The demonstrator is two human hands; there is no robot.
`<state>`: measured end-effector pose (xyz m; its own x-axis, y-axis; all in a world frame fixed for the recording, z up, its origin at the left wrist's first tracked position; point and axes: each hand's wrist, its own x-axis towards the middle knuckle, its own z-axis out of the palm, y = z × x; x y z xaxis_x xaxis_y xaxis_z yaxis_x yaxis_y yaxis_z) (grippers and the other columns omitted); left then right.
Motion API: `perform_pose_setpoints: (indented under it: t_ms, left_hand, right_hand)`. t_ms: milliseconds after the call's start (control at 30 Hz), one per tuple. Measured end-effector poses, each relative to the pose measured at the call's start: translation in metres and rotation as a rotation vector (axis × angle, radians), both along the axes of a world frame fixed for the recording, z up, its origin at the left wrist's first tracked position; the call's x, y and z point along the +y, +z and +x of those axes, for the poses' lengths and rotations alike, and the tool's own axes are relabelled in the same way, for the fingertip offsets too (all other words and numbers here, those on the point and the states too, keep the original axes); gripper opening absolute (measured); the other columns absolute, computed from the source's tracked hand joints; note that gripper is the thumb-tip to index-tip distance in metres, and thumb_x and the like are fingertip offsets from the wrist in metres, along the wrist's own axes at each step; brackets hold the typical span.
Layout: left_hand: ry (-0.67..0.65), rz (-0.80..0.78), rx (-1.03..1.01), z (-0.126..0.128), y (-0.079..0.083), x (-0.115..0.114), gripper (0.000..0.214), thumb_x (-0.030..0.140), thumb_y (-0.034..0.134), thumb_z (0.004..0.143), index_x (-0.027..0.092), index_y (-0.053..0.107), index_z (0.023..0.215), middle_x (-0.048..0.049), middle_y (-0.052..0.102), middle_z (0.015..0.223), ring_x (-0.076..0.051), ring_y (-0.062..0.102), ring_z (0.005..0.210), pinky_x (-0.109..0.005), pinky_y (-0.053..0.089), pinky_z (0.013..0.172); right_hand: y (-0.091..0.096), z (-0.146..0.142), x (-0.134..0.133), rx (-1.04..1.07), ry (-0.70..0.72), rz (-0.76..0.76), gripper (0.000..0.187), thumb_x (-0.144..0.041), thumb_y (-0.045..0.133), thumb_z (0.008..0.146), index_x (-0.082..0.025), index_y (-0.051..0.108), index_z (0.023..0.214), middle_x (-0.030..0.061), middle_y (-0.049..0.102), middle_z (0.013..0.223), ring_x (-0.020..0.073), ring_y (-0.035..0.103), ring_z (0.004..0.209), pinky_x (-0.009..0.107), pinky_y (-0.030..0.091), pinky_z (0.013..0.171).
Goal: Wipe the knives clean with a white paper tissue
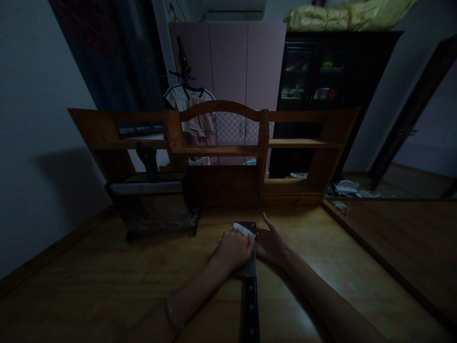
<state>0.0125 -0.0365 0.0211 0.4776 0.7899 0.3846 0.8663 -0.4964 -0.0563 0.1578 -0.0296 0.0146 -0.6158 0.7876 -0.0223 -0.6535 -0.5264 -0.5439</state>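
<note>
A large cleaver (pixel 250 274) lies flat on the wooden table (pixel 107 286), its dark riveted handle pointing toward me and its blade away. My left hand (pixel 235 247) is closed on a white cloth (pixel 243 229) and presses it on the blade. My right hand (pixel 270 242) rests on the right side of the blade with its fingers stretched out and the thumb raised. The scene is dim, so the blade's far end is hard to make out.
A wooden shelf unit (pixel 217 147) stands along the table's far edge. A dark knife rack with a handle sticking up (pixel 150 190) sits at the left of it. Behind are a pink wardrobe (pixel 246 66), a dark cabinet (pixel 321 81) and hanging clothes (pixel 194 112).
</note>
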Motion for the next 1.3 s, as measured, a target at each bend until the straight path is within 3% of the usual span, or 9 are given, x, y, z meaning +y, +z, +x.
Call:
perform_pose_setpoints:
  t_ms: [133,267,367,567,733,867,1067,1300]
  left_hand:
    - [-0.039,-0.011,-0.016,0.001,-0.001,-0.002,0.043,0.029,0.029,0.091,0.008,0.065,0.086,-0.0170,0.066,0.087,-0.026,0.062,0.082,-0.038,0.048,0.071]
    - [-0.161,-0.054,-0.048,0.005,-0.002,-0.008,0.043,0.031,0.027,0.091,0.007,0.063,0.097,-0.0198,0.064,0.099,-0.028,0.061,0.092,-0.041,0.049,0.078]
    - [-0.260,-0.072,-0.077,0.006,0.000,-0.010,0.042,0.030,0.029,0.091,0.007,0.059,0.108,-0.0195,0.061,0.110,-0.027,0.059,0.100,-0.042,0.048,0.085]
    - [-0.380,-0.103,-0.098,-0.001,0.008,-0.007,0.039,0.025,0.027,0.093,0.011,0.060,0.106,-0.0132,0.065,0.108,-0.022,0.061,0.100,-0.037,0.047,0.091]
    - [-0.401,-0.145,-0.174,-0.002,0.011,-0.008,0.038,0.026,0.026,0.094,0.014,0.058,0.112,-0.0099,0.064,0.113,-0.019,0.061,0.101,-0.033,0.046,0.092]
    - [-0.403,-0.167,-0.194,-0.002,0.008,-0.005,0.041,0.026,0.024,0.095,0.015,0.056,0.119,-0.0080,0.058,0.125,-0.017,0.053,0.116,-0.032,0.039,0.102]
    - [-0.379,-0.209,-0.254,-0.003,-0.001,0.009,0.047,0.027,0.017,0.097,0.015,0.042,0.135,-0.0052,0.045,0.139,-0.011,0.037,0.130,-0.029,0.029,0.110]
    - [-0.376,-0.223,-0.208,-0.004,-0.011,0.022,0.049,0.028,0.015,0.097,0.014,0.034,0.140,-0.0057,0.035,0.145,-0.011,0.026,0.135,-0.032,0.021,0.113]
  right_hand:
    - [0.001,0.000,0.000,0.011,0.009,0.012,0.064,-0.067,0.034,0.085,-0.009,0.055,0.102,0.0149,0.065,0.096,0.0242,0.062,0.094,0.041,0.045,0.089]
    - [-0.001,0.001,0.002,-0.012,0.004,0.027,0.062,-0.067,0.033,0.084,-0.010,0.056,0.091,0.0120,0.065,0.086,0.0225,0.063,0.086,0.038,0.046,0.087]
    - [-0.005,0.004,0.005,-0.047,-0.003,0.019,0.061,-0.068,0.034,0.084,-0.011,0.057,0.082,0.0089,0.064,0.074,0.0211,0.064,0.075,0.035,0.049,0.078]
    - [-0.009,0.006,0.006,-0.077,0.001,0.008,0.062,-0.068,0.032,0.084,-0.012,0.057,0.078,0.0077,0.064,0.063,0.0195,0.063,0.058,0.031,0.051,0.059]
    - [-0.009,0.005,0.007,-0.093,-0.008,-0.027,0.062,-0.067,0.031,0.085,-0.011,0.057,0.080,0.0087,0.065,0.064,0.0214,0.064,0.062,0.034,0.053,0.061]
    - [-0.009,0.005,0.007,-0.064,-0.018,-0.019,0.059,-0.065,0.034,0.085,-0.012,0.057,0.077,0.0080,0.064,0.064,0.0207,0.065,0.064,0.034,0.053,0.067]
    - [-0.005,0.003,0.005,-0.003,-0.011,-0.035,0.053,-0.061,0.039,0.086,-0.011,0.057,0.091,0.0119,0.068,0.086,0.0230,0.065,0.089,0.038,0.048,0.084]
    - [-0.003,0.001,0.004,0.083,-0.024,-0.041,0.047,-0.054,0.042,0.088,-0.012,0.055,0.103,0.0116,0.066,0.100,0.0228,0.061,0.100,0.040,0.045,0.090]
